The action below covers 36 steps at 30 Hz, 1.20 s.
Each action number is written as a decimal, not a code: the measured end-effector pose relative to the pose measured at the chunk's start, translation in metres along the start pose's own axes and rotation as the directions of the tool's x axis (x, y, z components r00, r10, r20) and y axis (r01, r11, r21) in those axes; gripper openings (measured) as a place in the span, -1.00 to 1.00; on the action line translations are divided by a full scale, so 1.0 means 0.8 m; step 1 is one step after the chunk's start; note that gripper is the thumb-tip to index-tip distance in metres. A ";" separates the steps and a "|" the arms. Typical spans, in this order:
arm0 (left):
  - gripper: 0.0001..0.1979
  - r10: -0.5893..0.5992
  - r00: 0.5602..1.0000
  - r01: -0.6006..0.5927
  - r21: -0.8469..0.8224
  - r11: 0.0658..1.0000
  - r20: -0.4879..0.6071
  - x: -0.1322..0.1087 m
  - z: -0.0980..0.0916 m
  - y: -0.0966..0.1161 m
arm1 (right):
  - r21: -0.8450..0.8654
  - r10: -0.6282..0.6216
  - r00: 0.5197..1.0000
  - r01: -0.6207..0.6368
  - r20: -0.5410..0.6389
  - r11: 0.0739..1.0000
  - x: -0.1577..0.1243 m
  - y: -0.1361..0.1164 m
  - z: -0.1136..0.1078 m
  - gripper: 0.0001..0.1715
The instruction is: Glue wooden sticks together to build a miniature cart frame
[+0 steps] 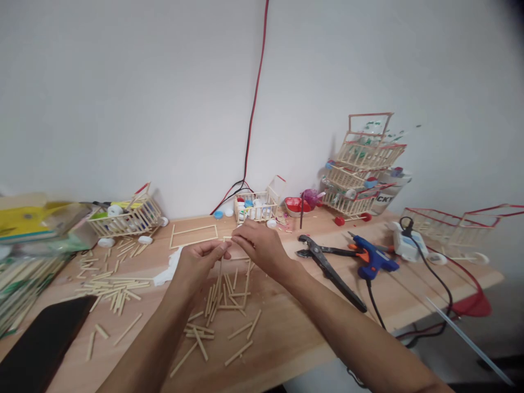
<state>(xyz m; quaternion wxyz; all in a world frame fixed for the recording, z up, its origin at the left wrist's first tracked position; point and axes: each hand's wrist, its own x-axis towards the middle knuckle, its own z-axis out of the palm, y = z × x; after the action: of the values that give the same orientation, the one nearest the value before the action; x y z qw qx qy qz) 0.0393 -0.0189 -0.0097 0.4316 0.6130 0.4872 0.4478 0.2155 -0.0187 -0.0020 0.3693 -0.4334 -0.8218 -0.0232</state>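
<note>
Near the middle of the table, my left hand (pixel 203 255) pinches thumb and finger together at the top of a thin wooden stick (pixel 221 273). My right hand (pixel 258 244) is closed beside it, its fingertips on a short wooden stick (pixel 226 238) between the hands. Below them is a rectangular stick frame (pixel 247 289), partly hidden by my hands, with several loose cut sticks (pixel 213 301) around and inside it. Another flat stick frame (pixel 193 234) lies just behind my left hand. A white scrap (pixel 170 268) is by my left wrist.
Black-handled pliers (pixel 331 270), a blue glue gun (pixel 372 259) and a white power adapter (pixel 409 243) lie right. Model shopping carts stand left (pixel 126 215), back (pixel 257 206) and stacked right (pixel 364 169). A dark phone (pixel 47 338) and stick bundles (pixel 33 278) are left.
</note>
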 end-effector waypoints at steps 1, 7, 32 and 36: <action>-0.68 -0.011 1.000 0.011 0.008 1.000 -0.005 0.000 0.000 0.000 | -0.006 0.004 1.000 -0.004 -0.004 1.000 0.000 0.000 0.000 -0.75; -0.69 -0.064 0.998 0.064 -0.015 0.998 -0.021 -0.001 0.002 0.003 | -0.012 0.019 1.000 -0.019 -0.011 1.000 -0.002 -0.001 0.001 -0.77; -0.66 -0.114 0.993 0.110 -0.158 0.981 -0.015 -0.002 0.004 0.000 | -0.010 0.036 0.999 -0.036 -0.010 0.999 -0.005 -0.004 0.005 -0.76; -0.66 -0.111 0.994 0.107 -0.167 0.980 -0.016 -0.005 0.006 0.003 | -0.014 0.037 0.999 -0.037 -0.009 0.999 -0.005 -0.004 0.005 -0.77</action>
<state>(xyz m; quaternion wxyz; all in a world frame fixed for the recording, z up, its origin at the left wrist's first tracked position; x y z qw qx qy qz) 0.0435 -0.0237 -0.0093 0.4987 0.5416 0.4866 0.4703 0.2118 -0.0221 -0.0067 0.3699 -0.4511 -0.8118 -0.0240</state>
